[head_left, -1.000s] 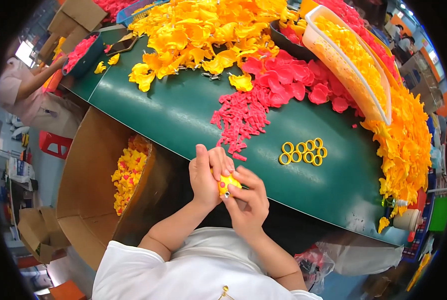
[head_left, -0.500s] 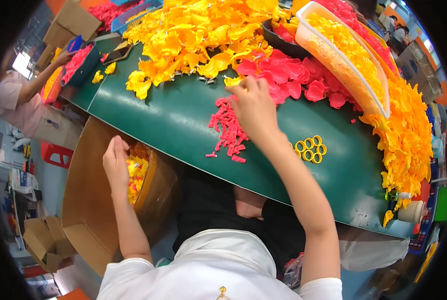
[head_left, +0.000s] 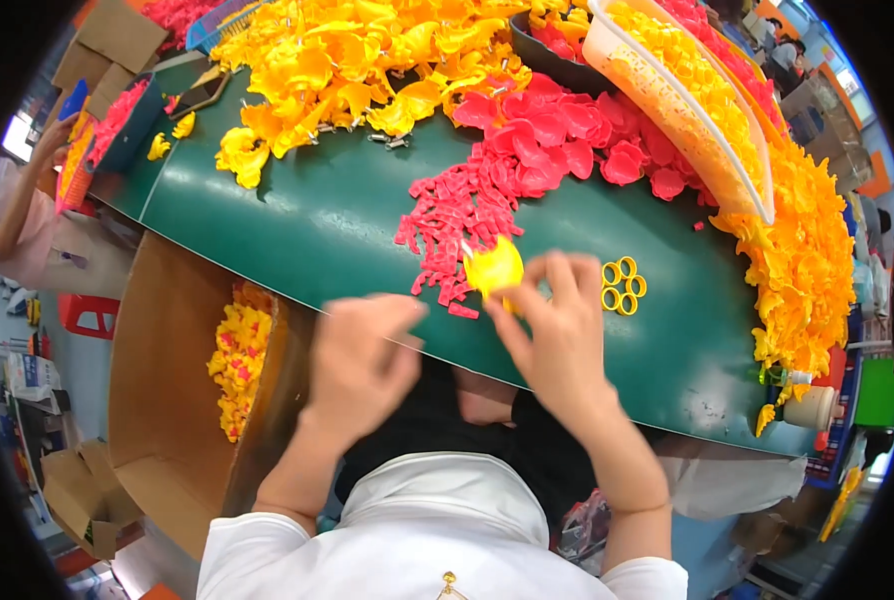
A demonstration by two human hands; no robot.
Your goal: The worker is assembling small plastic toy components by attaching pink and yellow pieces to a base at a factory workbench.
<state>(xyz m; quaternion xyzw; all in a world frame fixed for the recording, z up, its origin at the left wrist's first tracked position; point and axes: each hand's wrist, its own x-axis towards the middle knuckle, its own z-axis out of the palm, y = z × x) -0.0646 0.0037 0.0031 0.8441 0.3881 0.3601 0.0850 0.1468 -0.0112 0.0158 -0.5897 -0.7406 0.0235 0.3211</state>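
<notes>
In my right hand (head_left: 565, 330) is a yellow petal-shaped plastic piece (head_left: 494, 268), gripped at its edge between thumb and fingers. A small metallic-looking bit shows at its upper left. The piece is above the near end of a scatter of small red plastic parts (head_left: 457, 205). My left hand (head_left: 360, 360), blurred by motion, is over the table's near edge; its thumb and fingers are apart, and nothing shows between them. Several yellow rings (head_left: 622, 287) lie on the green table (head_left: 297, 235) just right of my right hand.
Yellow petal pieces (head_left: 337, 70) and red cupped petals (head_left: 547, 130) are heaped across the far side. A tilted plastic bin (head_left: 667, 110) holds yellow pieces. Below the table at left, a cardboard box (head_left: 172, 350) contains yellow and red pieces. Another person (head_left: 27, 215) works at far left.
My right hand has come back from the far heap toward me with the yellow piece. My left hand has moved right from over the cardboard box to the table's edge.
</notes>
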